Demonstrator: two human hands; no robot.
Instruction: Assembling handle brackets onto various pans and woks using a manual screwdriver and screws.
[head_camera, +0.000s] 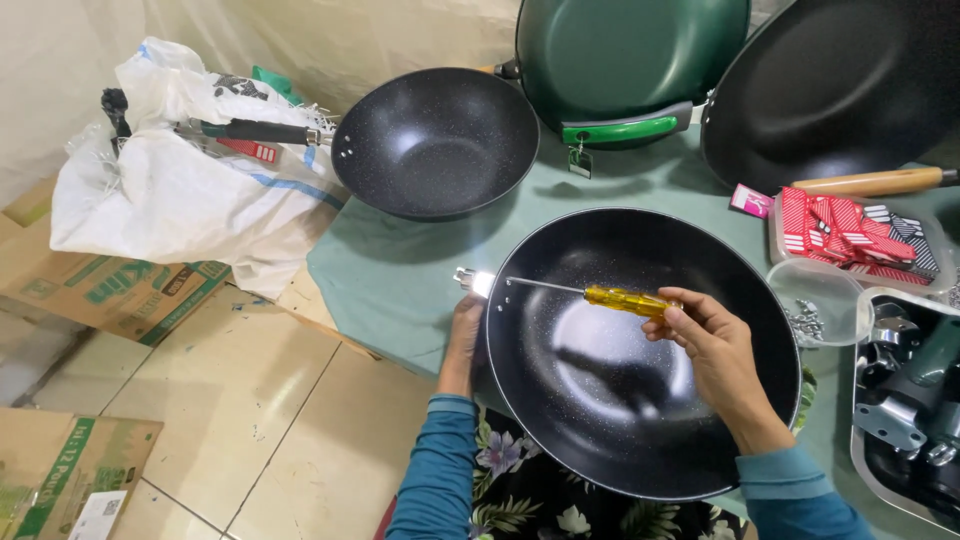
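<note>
Holding a yellow-handled screwdriver (600, 296) in the right hand (712, 345), fingers curled narrowly round the handle's rear end, shaft running out past the fingertips toward the near wok's rim. Tip resting at the rivet holes just inside the rim of the large black wok (640, 400), close beside a bright metal bracket (474, 281) projecting outside that rim. Left hand (463, 335) gripping the wok from outside, directly below the bracket, fingers wrapped under the edge and mostly hidden, thumb against the rim. Beyond the wok: a smaller black wok with handle (436, 140), lying partly on a white sack (180, 195); a green pan (625, 55); another black pan (840, 85). To the wok's right: a clear tub of small metal fasteners (820, 305), a tray of red packets (850, 235), a tray of metal parts (905, 410). Under the wok: green cloth (390, 270).
</note>
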